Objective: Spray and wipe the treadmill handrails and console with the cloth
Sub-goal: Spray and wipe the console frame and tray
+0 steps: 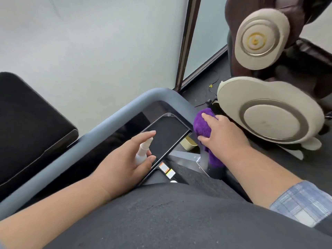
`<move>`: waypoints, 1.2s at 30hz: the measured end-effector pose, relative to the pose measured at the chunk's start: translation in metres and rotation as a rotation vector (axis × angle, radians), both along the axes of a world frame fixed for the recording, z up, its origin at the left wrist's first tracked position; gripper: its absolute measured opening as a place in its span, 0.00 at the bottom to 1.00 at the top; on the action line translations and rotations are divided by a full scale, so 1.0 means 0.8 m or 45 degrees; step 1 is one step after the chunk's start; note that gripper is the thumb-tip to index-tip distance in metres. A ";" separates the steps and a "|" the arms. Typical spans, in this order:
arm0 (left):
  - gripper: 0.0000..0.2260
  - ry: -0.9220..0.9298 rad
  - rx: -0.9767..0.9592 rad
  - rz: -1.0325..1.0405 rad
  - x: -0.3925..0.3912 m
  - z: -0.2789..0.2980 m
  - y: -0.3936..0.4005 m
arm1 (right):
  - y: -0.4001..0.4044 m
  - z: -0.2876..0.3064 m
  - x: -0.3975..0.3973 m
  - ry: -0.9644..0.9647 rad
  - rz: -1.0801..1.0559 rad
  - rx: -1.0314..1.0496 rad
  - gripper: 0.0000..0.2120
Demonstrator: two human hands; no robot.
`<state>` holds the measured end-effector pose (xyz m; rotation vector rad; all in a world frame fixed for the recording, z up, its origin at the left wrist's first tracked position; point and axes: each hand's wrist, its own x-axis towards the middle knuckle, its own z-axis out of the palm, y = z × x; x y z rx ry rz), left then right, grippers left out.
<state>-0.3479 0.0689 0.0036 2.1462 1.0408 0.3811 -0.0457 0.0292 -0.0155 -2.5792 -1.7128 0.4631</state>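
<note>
The treadmill's grey handrail (115,115) curves around a glossy black console (167,135) in the middle of the view. My left hand (122,162) holds a small white spray bottle (142,152) over the console's near edge, index finger stretched above the nozzle. My right hand (221,133) grips a purple cloth (203,123) against the right side of the handrail, just past its bend. The cloth hangs down below the hand, covering part of the rail.
A brown and cream massage chair (269,112) stands close on the right. A black padded seat (27,126) sits at the left by the pale wall. A dark door frame (186,44) rises behind the rail. Orange and yellow stickers (166,169) lie below the console.
</note>
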 end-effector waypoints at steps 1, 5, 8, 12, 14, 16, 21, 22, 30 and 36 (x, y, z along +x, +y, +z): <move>0.26 0.002 -0.008 -0.036 0.011 -0.002 0.002 | -0.019 -0.002 0.006 0.003 -0.035 -0.006 0.36; 0.28 0.006 -0.011 -0.185 0.058 -0.004 0.008 | -0.082 -0.011 0.020 0.072 -0.181 0.022 0.36; 0.29 0.021 0.006 -0.295 0.086 -0.007 0.009 | -0.104 -0.017 0.023 0.093 -0.219 0.059 0.36; 0.27 0.050 0.010 -0.326 0.100 -0.009 0.014 | -0.098 -0.019 0.019 0.052 -0.169 0.100 0.36; 0.27 0.078 0.020 -0.284 0.095 -0.008 0.020 | -0.084 -0.016 0.016 0.022 -0.121 0.103 0.36; 0.26 0.101 0.012 -0.212 0.086 -0.008 0.027 | -0.060 -0.010 0.012 0.008 -0.045 0.083 0.36; 0.27 0.120 -0.021 -0.033 0.055 -0.008 0.029 | 0.036 0.001 -0.007 -0.045 0.217 0.054 0.36; 0.27 0.123 -0.026 0.011 0.048 -0.009 0.029 | 0.060 0.002 -0.013 -0.045 0.269 0.048 0.37; 0.29 0.129 -0.066 0.357 0.003 -0.007 0.006 | 0.205 0.010 -0.065 -0.195 0.804 0.057 0.39; 0.29 0.124 -0.063 0.541 -0.025 -0.008 -0.026 | 0.237 0.006 -0.097 -0.204 1.351 0.063 0.40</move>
